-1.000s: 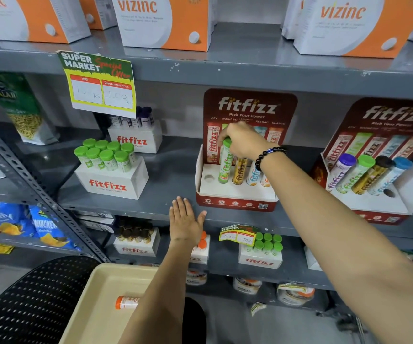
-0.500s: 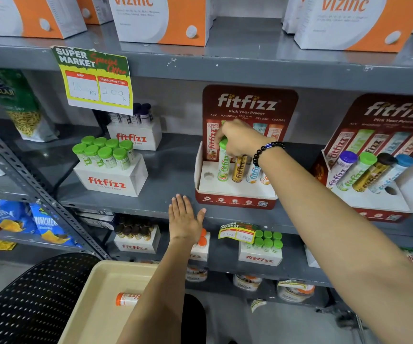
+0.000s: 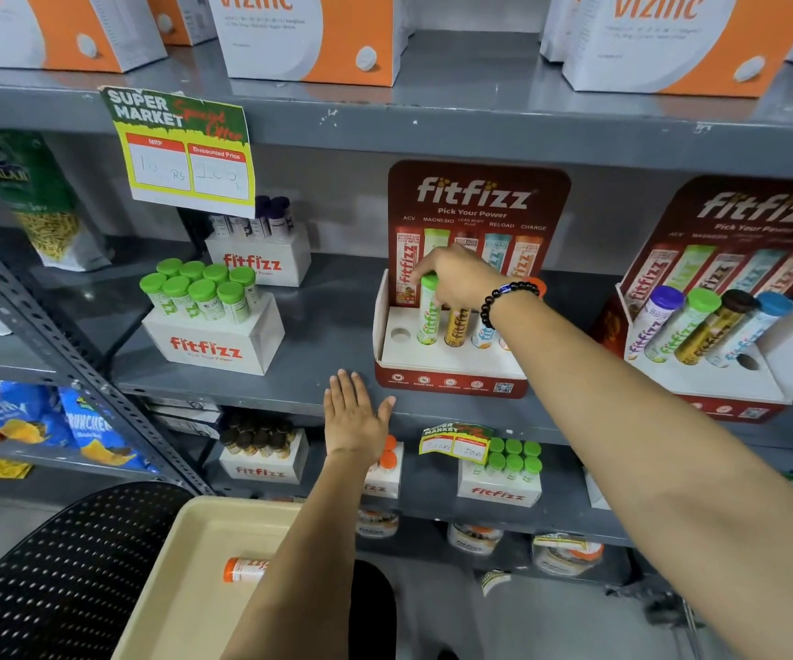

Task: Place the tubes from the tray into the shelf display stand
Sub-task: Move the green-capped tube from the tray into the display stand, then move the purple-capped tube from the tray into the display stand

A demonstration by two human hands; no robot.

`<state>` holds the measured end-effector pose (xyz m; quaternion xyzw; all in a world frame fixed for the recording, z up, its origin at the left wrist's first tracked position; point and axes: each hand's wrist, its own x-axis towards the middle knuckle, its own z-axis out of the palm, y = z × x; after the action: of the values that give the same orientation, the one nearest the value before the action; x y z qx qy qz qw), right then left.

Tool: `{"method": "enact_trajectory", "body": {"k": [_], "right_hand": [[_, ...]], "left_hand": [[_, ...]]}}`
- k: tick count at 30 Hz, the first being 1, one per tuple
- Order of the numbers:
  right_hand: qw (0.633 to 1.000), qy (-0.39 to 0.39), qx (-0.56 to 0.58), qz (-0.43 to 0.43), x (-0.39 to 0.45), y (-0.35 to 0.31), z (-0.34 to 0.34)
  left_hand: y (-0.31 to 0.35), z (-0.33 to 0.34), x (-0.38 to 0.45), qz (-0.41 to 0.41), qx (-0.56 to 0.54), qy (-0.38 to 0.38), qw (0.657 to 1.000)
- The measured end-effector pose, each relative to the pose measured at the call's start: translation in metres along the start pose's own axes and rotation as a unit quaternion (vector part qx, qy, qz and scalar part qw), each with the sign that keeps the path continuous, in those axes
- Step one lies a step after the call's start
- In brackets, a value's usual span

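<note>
While the right hand grips the green-capped tube by its cap, fingers closed around the top, the tube stands near upright in the second hole from the left edge of the display stand. Its long axis runs top to bottom, tilted slightly back toward the stand's red backboard. Just to its left, one hole at the stand's left end is vacant. The last tube, white with an orange cap, lies on its side in the tray, below and well apart from both hands. The left hand rests flat, fingers spread and holding nothing, on the shelf's front edge; it is judged the nearer hand to the tray.
</note>
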<state>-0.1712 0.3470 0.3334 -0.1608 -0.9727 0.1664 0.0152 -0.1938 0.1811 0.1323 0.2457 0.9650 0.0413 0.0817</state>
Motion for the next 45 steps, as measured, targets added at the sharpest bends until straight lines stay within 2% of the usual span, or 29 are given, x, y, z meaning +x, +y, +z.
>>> {"method": "enact_trajectory", "body": {"k": [7, 10, 12, 16, 21, 26, 30, 35, 37, 39, 45], "right_hand": [[1.000, -0.007, -0.021, -0.008, -0.008, -0.001, 0.008], [0.994, 0.079, -0.041, -0.069, -0.018, -0.009, 0.014], [0.985, 0.133, -0.016, -0.109, -0.025, -0.020, 0.020], [0.969, 0.139, -0.006, -0.205, -0.035, -0.058, 0.048], [0.948, 0.028, -0.006, -0.316, -0.042, -0.123, 0.116], [0.891, -0.117, -0.036, -0.436, -0.063, -0.186, 0.203], [0.816, -0.211, -0.094, -0.530, -0.095, -0.224, 0.271], [0.738, -0.322, -0.096, -0.586, -0.155, -0.253, 0.351], [0.719, -0.357, -0.077, -0.591, -0.181, -0.258, 0.379], [0.719, -0.399, -0.049, -0.568, -0.204, -0.262, 0.402], [0.756, -0.500, 0.020, -0.423, -0.243, -0.271, 0.464]], "left_hand": [[-0.003, -0.006, 0.000, 0.010, -0.012, -0.016, 1.000], [-0.010, -0.014, -0.005, 0.032, -0.037, -0.028, 0.998], [-0.018, -0.015, -0.015, 0.035, -0.067, -0.006, 0.997], [-0.046, -0.002, -0.057, -0.006, -0.110, 0.058, 0.992], [-0.091, 0.030, -0.128, -0.115, -0.138, 0.092, 0.979], [-0.118, 0.074, -0.217, -0.309, -0.177, 0.092, 0.930], [-0.118, 0.115, -0.277, -0.457, -0.199, 0.083, 0.863], [-0.104, 0.171, -0.321, -0.592, -0.209, 0.091, 0.773], [-0.098, 0.189, -0.330, -0.624, -0.207, 0.098, 0.747], [-0.092, 0.205, -0.336, -0.648, -0.204, 0.105, 0.726], [-0.085, 0.233, -0.335, -0.671, -0.192, 0.138, 0.703]]}}
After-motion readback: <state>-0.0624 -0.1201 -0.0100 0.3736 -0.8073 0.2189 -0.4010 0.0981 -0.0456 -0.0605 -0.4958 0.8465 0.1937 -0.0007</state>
